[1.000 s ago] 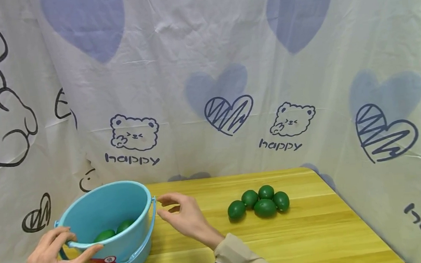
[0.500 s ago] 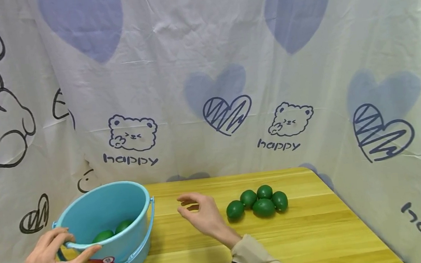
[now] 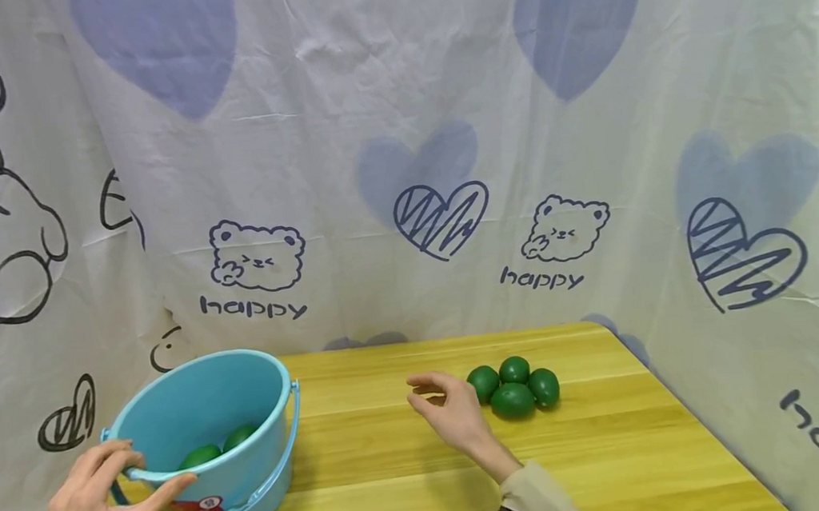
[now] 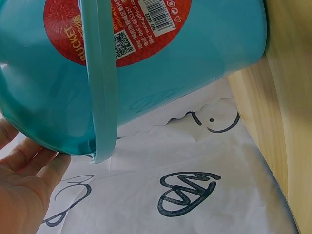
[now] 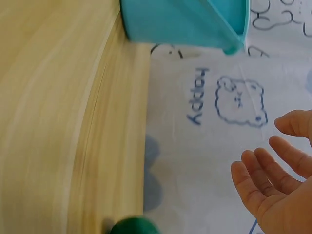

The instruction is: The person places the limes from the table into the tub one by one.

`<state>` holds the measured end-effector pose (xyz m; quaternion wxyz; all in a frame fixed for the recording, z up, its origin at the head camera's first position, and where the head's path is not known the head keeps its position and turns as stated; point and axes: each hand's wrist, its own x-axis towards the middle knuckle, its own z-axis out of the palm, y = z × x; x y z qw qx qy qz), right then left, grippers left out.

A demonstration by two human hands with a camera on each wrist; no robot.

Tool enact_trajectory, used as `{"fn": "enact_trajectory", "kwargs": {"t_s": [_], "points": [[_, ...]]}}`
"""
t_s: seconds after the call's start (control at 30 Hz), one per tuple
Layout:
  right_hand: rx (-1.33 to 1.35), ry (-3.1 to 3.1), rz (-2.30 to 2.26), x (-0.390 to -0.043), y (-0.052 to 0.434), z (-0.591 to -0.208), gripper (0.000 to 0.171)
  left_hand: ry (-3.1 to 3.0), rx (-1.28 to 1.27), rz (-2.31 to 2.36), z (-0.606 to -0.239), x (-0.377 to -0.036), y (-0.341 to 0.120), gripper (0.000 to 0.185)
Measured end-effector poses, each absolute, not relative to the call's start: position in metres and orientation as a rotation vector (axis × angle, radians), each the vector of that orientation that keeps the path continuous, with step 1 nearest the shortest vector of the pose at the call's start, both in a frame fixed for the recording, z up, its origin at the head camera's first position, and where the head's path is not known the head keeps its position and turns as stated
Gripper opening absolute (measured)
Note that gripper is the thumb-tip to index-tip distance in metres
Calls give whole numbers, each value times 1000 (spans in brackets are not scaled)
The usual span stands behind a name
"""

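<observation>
Item: green fruits, lime-like, four visible in a tight cluster (image 3: 512, 385) at centre-right of the head view, resting on the table; one more may sit behind the hand, which cannot be told. Two further green fruits (image 3: 218, 448) lie inside the bucket at lower left.

Handling, by judgement: small, rounded, smooth-skinned and probably light; apt to roll if nudged. Best taken one at a time, fingers and thumb round the widest part.

Right hand (image 3: 452, 411): just left of the cluster, fingers loosely spread and relaxed, holding nothing; the wrist view shows the palm open, with one green fruit (image 5: 134, 226) at the bottom edge.

Left hand (image 3: 93, 509): lower left, thumb and fingers curled over the near rim of the blue bucket (image 3: 253, 468), gripping it. The bucket is thin plastic with a bail handle (image 4: 101, 87) and a red label (image 4: 105, 27), and it sits at the table's left end.

Surface: yellow wooden table (image 3: 614, 464), plank-grained, smooth.

Room: white cloth backdrop (image 3: 371, 130) on the back and both sides, printed with blue hearts, bears and the word "happy".
</observation>
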<state>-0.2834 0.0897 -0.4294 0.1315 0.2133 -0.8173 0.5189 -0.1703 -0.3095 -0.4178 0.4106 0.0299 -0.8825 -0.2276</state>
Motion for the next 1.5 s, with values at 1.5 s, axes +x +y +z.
{"fn": "enact_trajectory", "kwargs": {"t_s": [1.5], "points": [[-75,-2553,1243,-334,266,-487,36,-2180,51,-558,-419,-170,-309,60]]}}
